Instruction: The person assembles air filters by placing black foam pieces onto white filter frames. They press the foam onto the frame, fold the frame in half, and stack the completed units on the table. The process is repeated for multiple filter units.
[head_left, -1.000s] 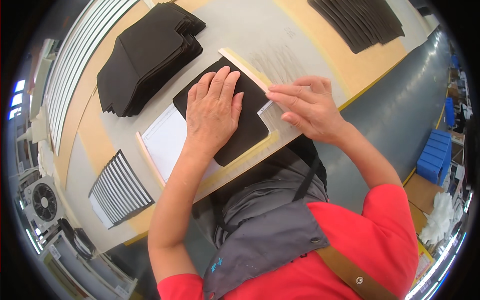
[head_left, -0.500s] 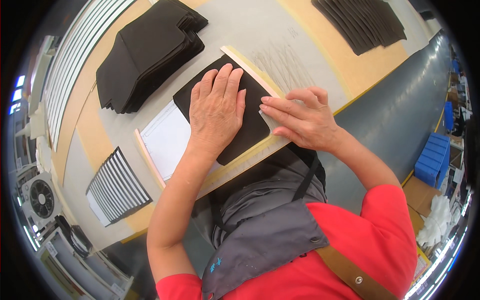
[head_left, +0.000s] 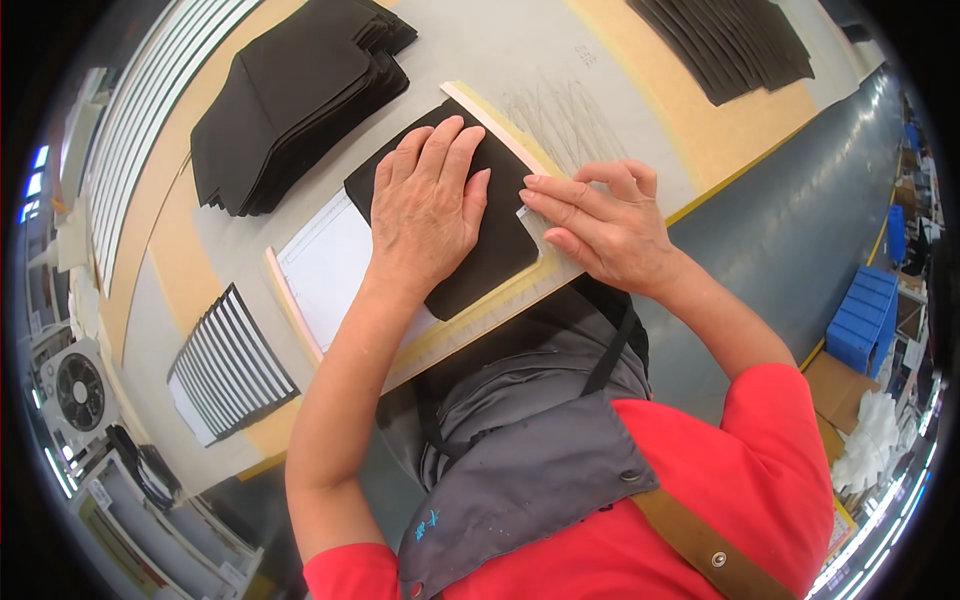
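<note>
A flat black sheet [head_left: 490, 262] with rounded corners lies on the table in front of me, partly over a white paper [head_left: 325, 262] with printed lines. My left hand [head_left: 425, 205] rests palm down on the sheet with its fingers stretched out, covering its middle. At the sheet's right edge is my right hand [head_left: 608, 222], its index and middle fingers extended toward the near end of a pale strip [head_left: 497, 132]. The thumb is apart from those fingers, and the other two are raised. A second pale strip [head_left: 292, 303] borders the paper's left side.
A thick stack of black cut pieces [head_left: 290, 100] lies far left; fanned dark pieces [head_left: 725, 45] lie far right. Nearer left sits a black-and-white striped piece [head_left: 232, 365]. The table's yellow edge [head_left: 740, 178] runs along the right, with a blue bin [head_left: 862, 318] beyond the floor.
My right hand has shifted slightly away from me along the sheet's edge, its thumb moving off the near right corner. My left hand stays flat on the sheet.
</note>
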